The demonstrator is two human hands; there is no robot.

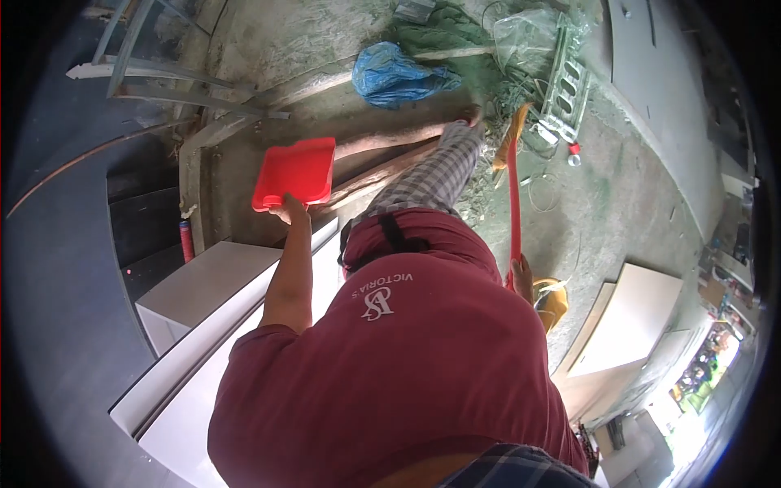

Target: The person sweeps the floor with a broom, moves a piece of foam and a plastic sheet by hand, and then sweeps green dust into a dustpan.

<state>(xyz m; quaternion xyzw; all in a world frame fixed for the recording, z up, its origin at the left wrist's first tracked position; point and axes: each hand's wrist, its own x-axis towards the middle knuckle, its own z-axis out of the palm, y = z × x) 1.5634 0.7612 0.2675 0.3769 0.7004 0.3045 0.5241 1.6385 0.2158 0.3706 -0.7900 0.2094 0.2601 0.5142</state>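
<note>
My left hand [290, 210] is stretched out to the left, closed on the near edge of a red dustpan [294, 171], whose handle I cannot make out. My right hand [522, 278] is beside my right hip, wrapped round the red handle [514, 207] of a broom. The broom's yellowish bristle head [511, 140] points away from me and rests at the floor by loose debris [493, 150], right of my foot. A yellow object [551, 304] lies just behind my right hand, its kind unclear.
Ahead lie a crumpled blue plastic bag [399, 75], wooden planks [382, 167] and a slotted grey-white frame [565, 85]. White panels [268, 297] and a box-like cabinet [207, 281] stand on the left, below a metal frame [134, 49]. Boards [626, 317] lie right.
</note>
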